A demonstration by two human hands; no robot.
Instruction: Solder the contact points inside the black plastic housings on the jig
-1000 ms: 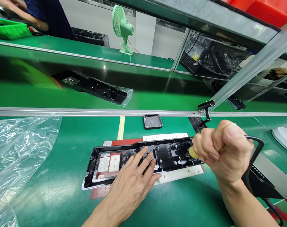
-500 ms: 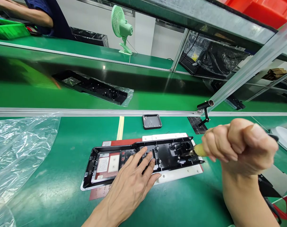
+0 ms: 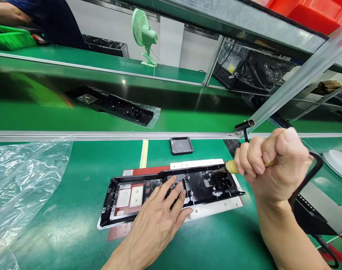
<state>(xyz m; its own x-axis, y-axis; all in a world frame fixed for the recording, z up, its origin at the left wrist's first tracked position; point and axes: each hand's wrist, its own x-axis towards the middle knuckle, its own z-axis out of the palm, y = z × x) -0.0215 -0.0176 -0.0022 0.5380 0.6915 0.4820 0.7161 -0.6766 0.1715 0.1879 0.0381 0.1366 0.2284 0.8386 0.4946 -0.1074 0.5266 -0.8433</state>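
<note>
A long black plastic housing (image 3: 199, 187) lies open side up on a white fixture (image 3: 216, 209) with a reddish board (image 3: 148, 170) beneath it. My left hand (image 3: 159, 210) rests flat on the middle of the housing, fingers spread. My right hand (image 3: 272, 165) is closed round a tool with a yellowish handle (image 3: 232, 166) and a black cord at its rear. The tool's metal tip points into the right part of the housing, near a round opening. Whether the tip touches the plastic cannot be made out.
A small black tray-like part (image 3: 181, 145) lies behind the housing. Clear plastic film (image 3: 27, 187) covers the left. Another black housing (image 3: 111, 105) sits on the green surface beyond the metal rail. A slanted metal post (image 3: 294, 82) rises at right. A person's arm (image 3: 10, 13) shows far left.
My right hand and the tool have moved left and slightly up, and the tip has shifted toward the housing's back edge. The cord shows more. My left hand stays in place. The other person's arm has moved left.
</note>
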